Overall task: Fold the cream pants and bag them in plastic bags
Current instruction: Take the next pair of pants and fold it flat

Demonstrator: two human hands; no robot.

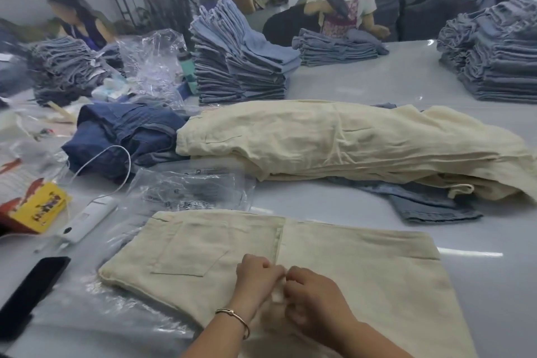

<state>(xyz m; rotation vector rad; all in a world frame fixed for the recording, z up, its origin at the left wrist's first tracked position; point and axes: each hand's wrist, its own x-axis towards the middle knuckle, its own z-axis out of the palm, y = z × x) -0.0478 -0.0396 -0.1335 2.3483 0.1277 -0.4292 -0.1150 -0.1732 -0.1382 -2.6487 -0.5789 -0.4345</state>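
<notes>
On the table, near: cream pants [261, 256] lie flat, not folded yet.
Left hand [257, 272]: pinches a small white tag [277, 295].
Right hand [312, 291]: pinches it too.
Plastic bags [189, 189]: wait, not filled.
Cream pile [348, 139]: still to do.

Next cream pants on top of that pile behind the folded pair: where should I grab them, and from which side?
Take the top pants on the cream pile by the waistband end at the pile's left, coming from the left. That edge is exposed and flat; the right end droops in crumpled folds. A two-hand grip likely lifts one pair cleanly.
</notes>
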